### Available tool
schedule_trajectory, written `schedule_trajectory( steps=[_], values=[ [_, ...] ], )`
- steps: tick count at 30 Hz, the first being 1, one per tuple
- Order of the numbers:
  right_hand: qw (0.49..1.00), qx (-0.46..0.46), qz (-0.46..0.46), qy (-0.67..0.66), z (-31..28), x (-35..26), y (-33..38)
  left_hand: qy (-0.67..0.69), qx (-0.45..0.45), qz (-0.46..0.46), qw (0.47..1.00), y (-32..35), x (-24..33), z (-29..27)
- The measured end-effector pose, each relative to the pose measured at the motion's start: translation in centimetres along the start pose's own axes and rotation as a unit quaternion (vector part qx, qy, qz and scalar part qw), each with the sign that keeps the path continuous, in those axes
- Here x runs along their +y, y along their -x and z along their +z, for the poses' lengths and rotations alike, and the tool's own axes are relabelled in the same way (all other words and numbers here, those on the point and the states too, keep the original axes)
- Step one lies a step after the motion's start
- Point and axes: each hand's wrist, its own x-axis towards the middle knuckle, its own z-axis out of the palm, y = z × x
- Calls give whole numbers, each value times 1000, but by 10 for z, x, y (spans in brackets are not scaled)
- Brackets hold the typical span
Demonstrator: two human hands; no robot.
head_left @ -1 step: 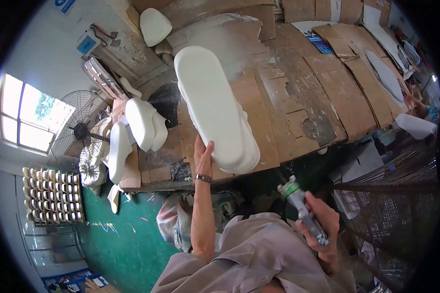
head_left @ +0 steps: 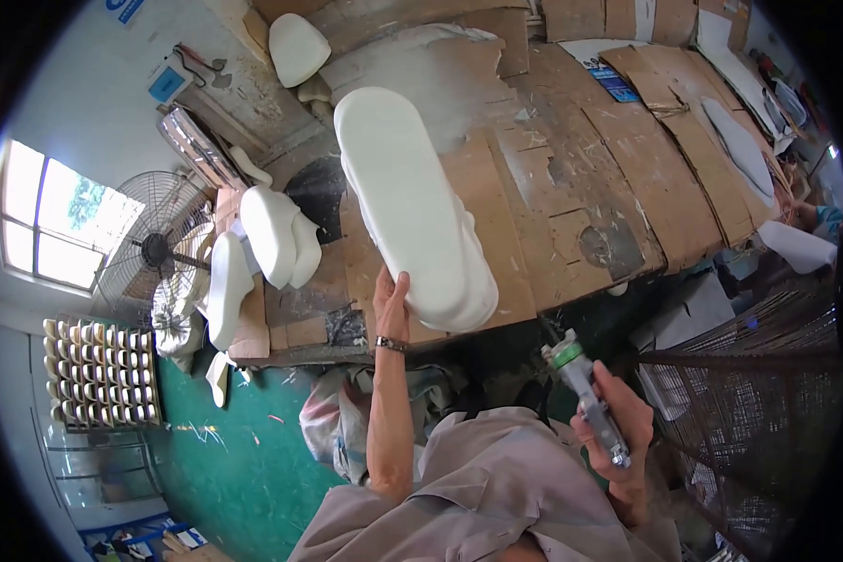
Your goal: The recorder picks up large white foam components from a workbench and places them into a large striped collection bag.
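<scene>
My left hand [head_left: 391,298] grips the near end of a long white foam pad [head_left: 412,206] with rounded ends. The pad is tilted up over the cardboard-covered workbench [head_left: 571,187], its far end pointing away from me. My right hand [head_left: 618,421] is low on the right, closed around a metal spray gun [head_left: 585,393] with a green ring at its nozzle. The gun points up and left, well apart from the pad. A watch sits on my left wrist.
More white foam pieces [head_left: 272,234] lean at the bench's left end, and another [head_left: 295,47] stands at the back. A pedestal fan [head_left: 155,248] is on the left, with a rack of small shapes [head_left: 98,375] below it. A wire mesh cage [head_left: 749,393] stands on the right.
</scene>
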Motion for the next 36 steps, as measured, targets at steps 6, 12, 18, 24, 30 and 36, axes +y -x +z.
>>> schedule_trajectory(
  steps=[6,12,18,24,30,36],
  values=[
    [998,-53,-31,-34,-16,6,4,131,-18,-87,987,46,-22,-5],
    [999,-47,-18,-2,-25,17,16,218,-21,-70,973,60,-26,-1],
    [991,-114,-20,-63,-39,18,22,203,-13,-77,976,55,-33,-3],
    [995,-94,5,-36,-47,19,31,218,-13,-59,974,49,-40,-6],
    [987,-146,39,-47,-57,19,43,226,-20,-55,972,48,-40,-6],
    [983,-158,69,-65,-67,9,44,232,-21,-56,971,48,-40,-9]
  ],
)
